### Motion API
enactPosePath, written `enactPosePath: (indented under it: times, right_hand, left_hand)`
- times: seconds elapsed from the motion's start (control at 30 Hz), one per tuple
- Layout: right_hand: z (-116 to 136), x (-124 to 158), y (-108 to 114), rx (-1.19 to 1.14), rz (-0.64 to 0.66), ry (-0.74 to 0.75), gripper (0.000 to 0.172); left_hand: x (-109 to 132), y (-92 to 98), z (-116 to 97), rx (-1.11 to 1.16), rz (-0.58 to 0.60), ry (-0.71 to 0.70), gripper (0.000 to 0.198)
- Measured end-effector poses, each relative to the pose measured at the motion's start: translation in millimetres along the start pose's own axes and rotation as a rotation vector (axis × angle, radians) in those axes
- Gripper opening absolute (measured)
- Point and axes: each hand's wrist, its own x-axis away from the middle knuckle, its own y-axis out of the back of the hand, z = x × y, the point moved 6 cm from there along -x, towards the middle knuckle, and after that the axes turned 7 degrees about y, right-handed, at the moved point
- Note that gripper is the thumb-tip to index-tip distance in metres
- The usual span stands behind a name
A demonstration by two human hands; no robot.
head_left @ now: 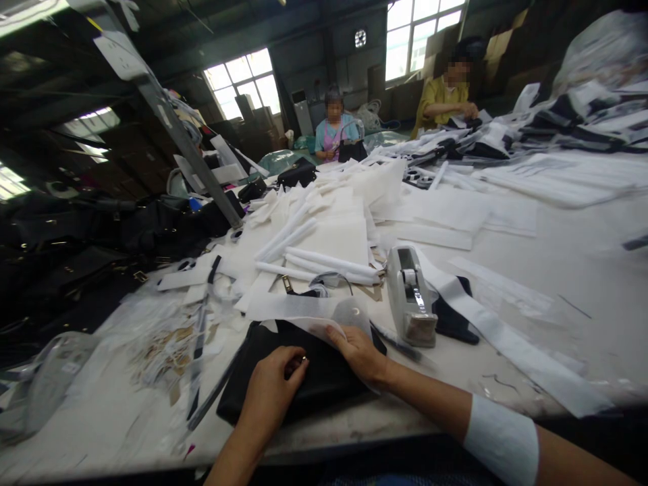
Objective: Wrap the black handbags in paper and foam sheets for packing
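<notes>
A black handbag (pixel 324 378) lies flat at the table's near edge, in front of me. My left hand (pixel 276 378) rests on it with thumb and forefinger pinched together. A small gold metal fitting (pixel 304 359) shows at those fingertips; whether it is fixed to the bag is hidden. My right hand (pixel 359 351) grips the edge of a thin white sheet (pixel 298 310), thumb on top and the other fingers mostly out of sight. That sheet lies over the bag's far side. Just beyond it are a gold buckle (pixel 287 284) and part of a dark strap.
A grey tape dispenser (pixel 411 297) stands right of the bag, beside a black flat piece (pixel 458 310). White paper sheets (pixel 344 223) pile up behind. Rubber bands (pixel 165 354) and clear plastic lie left. Two people sit across the table. A metal post (pixel 187 148) rises at left.
</notes>
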Motion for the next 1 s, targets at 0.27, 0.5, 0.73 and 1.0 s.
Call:
enactPosePath:
  times: [0.27,0.5,0.73,1.0]
  right_hand:
    - [10.8,2.6,-19.8,0.308,0.323,0.229,0.048]
    - [13.5,7.6,-35.6,0.67,0.623,0.312,0.059]
    - [11.3,16.4,-47.2,0.813,0.83,0.418,0.055]
    - [12.5,17.7,-50.1,0.868,0.868,0.45,0.05]
  left_hand:
    - [45.3,20.8,20.9,-0.534,0.062,-0.535,0.054]
    - [75.9,-19.7,46.0,-0.56,-0.079,-0.47,0.059]
    - [87.9,-29.7,53.3,-0.395,-0.032,-0.379,0.039]
    - [114.3,-8.4,46.8,-0.313,-0.249,-0.539,0.034]
